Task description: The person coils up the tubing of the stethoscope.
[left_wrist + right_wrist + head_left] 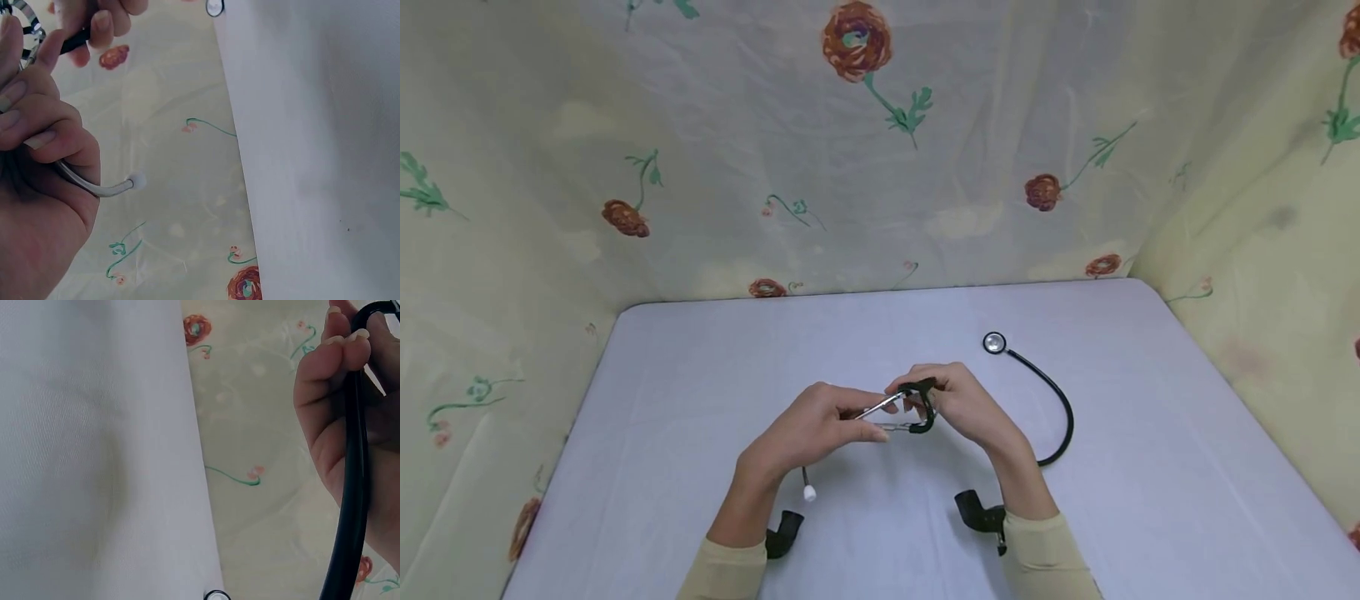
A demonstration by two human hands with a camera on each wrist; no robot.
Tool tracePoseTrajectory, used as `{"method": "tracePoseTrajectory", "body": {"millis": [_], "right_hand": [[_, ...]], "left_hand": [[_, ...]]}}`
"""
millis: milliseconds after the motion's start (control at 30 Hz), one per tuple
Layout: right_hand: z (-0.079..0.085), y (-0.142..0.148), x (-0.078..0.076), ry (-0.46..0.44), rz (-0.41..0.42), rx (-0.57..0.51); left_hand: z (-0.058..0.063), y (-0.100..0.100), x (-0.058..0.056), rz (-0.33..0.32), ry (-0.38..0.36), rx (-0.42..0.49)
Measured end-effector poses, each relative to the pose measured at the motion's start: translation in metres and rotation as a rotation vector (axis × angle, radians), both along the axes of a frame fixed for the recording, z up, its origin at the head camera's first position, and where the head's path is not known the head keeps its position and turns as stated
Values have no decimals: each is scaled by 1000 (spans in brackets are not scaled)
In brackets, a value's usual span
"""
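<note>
A stethoscope with a black tube [1067,417] spans both hands. My left hand [808,425] grips its metal ear tubes [883,404]; one bent ear tube with a white ear tip [809,493] sticks out below the palm. In the left wrist view the fingers curl round this metal tube [94,187]. My right hand [958,404] pinches the black forked end [925,408] of the tubing. The right wrist view has the black tube [355,469] running down along the palm from the fingertips. At the far end, the round chest piece [995,342] lies on the table.
A white-covered table [700,350] spreads beneath the hands. Flower-patterned curtains [737,125] hang along its back and sides. Black wrist-worn camera parts [979,511] show beside both forearms, above beige sleeves [1048,554].
</note>
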State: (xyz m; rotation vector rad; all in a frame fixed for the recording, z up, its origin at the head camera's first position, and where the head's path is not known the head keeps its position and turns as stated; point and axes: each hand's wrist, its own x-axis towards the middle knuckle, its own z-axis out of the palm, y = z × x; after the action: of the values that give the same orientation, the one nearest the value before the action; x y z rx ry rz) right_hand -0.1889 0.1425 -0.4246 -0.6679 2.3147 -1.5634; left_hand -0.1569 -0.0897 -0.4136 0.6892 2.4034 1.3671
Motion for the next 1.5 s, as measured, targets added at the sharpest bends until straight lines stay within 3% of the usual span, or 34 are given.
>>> {"method": "tracePoseTrajectory", "body": {"millis": [200, 400, 833, 1167, 1500], "right_hand": [[2, -4, 1, -70, -22, 35], [2, -6, 1, -127, 38, 51], [2, -6, 5, -138, 76, 156], [5, -5, 6, -129, 112, 216], [11, 1, 8, -115, 72, 256]], "left_hand": [[-2, 0, -2, 78, 9, -27], [-5, -3, -5, 112, 61, -80], [-12, -5, -11, 203, 87, -142], [-14, -19, -12, 409, 161, -243], [-17, -26, -17, 444, 222, -354]]}}
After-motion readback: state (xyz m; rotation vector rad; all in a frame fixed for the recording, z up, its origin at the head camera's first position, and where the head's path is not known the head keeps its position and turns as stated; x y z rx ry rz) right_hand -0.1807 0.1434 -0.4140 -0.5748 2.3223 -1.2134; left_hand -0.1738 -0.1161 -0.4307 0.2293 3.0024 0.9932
